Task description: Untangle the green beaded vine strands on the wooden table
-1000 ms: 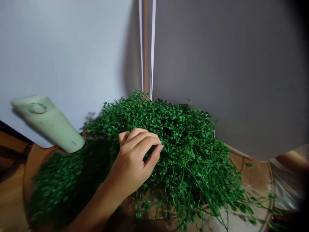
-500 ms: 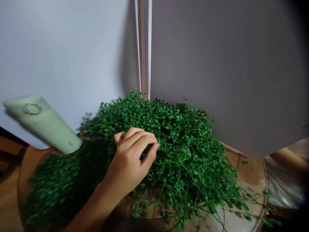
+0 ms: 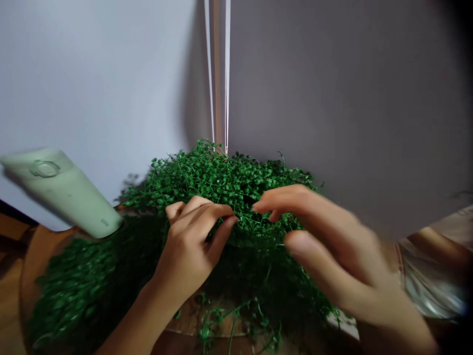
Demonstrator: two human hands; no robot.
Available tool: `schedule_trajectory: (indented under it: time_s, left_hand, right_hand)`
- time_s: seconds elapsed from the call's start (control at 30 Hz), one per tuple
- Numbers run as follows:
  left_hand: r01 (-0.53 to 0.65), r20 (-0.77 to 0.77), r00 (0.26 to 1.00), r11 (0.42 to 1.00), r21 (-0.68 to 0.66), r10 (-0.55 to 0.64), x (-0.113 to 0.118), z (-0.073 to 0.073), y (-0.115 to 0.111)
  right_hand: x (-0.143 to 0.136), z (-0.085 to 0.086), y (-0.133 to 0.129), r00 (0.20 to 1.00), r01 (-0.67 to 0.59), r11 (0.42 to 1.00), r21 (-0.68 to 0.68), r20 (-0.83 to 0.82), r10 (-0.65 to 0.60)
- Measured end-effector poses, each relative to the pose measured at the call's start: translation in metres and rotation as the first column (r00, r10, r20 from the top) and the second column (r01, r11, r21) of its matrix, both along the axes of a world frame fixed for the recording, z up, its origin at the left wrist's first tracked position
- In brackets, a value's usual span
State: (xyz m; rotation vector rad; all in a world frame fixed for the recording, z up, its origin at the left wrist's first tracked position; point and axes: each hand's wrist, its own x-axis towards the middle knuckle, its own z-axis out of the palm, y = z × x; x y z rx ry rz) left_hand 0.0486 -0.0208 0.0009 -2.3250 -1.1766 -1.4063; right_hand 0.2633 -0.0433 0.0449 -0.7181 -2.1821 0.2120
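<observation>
A large heap of thin-stemmed leafy greens (image 3: 192, 172) spreads over a round wooden table (image 3: 31, 276). At the front of this heap, my left hand (image 3: 195, 236) pinches with thumb and forefinger together. Whatever lies between those fingertips is too small to make out against the leaves. My right hand (image 3: 340, 246) hangs over the right part of the heap, a little blurred, its thumb and fingers apart and nothing visible between them. It points toward my left fingertips without touching them. Much of the right side of the greens is hidden behind it.
A pale green bottle (image 3: 74, 192) stands at the left behind a second, darker pile of greens (image 3: 70, 291). Behind the table is a pale wall or panel (image 3: 92, 88), with a grey panel (image 3: 332, 98) to its right. Another person's arm (image 3: 439, 246) shows at the right edge.
My right hand has come into view from the lower right and reached over the greens. My left hand stays pinched in nearly the same place; the whole view has shifted slightly.
</observation>
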Motion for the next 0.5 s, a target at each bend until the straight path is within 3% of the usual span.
schedule_trajectory:
  time_s: [0.13, 0.23, 0.5]
  left_hand:
    - [-0.015, -0.003, 1.000, 1.000, 0.007, 0.015, 0.000, 0.002, -0.002]
    - [0.012, -0.015, 1.000, 1.000, -0.003, -0.012, 0.001, 0.004, -0.005]
    - [0.090, -0.104, 0.990, 0.994, -0.057, -0.096, 0.000, 0.003, -0.005]
  right_hand:
    - [-0.003, -0.019, 0.019, 0.978, -0.036, 0.996, -0.083, 0.203, 0.053]
    - [0.000, -0.035, 0.027, 0.942, -0.017, 0.999, -0.048, 0.334, 0.032]
    - [0.007, -0.039, 0.028, 0.993, -0.017, 0.996, 0.086, 0.119, 0.007]
